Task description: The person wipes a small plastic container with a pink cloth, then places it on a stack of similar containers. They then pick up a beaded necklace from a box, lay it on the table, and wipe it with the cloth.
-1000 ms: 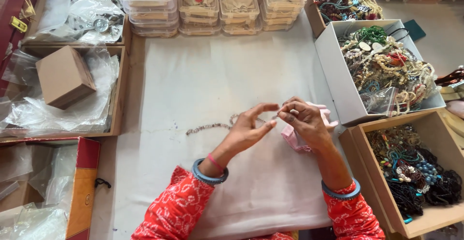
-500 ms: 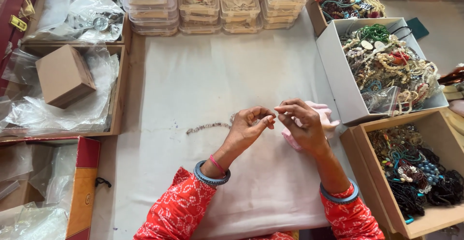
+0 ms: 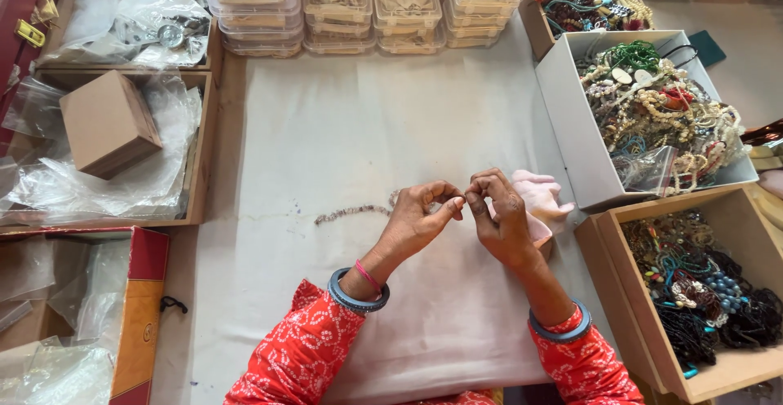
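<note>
A thin string of small grey-brown beads point(image 3: 352, 212) lies on the white cloth point(image 3: 367, 128) and runs right up into my fingers. My left hand point(image 3: 420, 219) pinches its end between thumb and forefinger. My right hand point(image 3: 499, 216) meets it fingertip to fingertip, curled shut on the same end of the string. Both wrists wear blue bangles, the sleeves are red with a white pattern. A pale pink cloth pouch point(image 3: 540, 197) lies just right of my right hand, partly under it.
A white box point(image 3: 571, 140) heaped with bead necklaces stands at the right, a brown box point(image 3: 628, 307) of dark beads below it. Stacked clear plastic boxes point(image 3: 367, 9) line the back. At left are trays of plastic bags, a small cardboard box point(image 3: 106, 123) and a red box point(image 3: 143, 307).
My left fingers have closed from spread to a pinch, and both hands have drawn together and slightly down. The bead string on the cloth has stayed in place.
</note>
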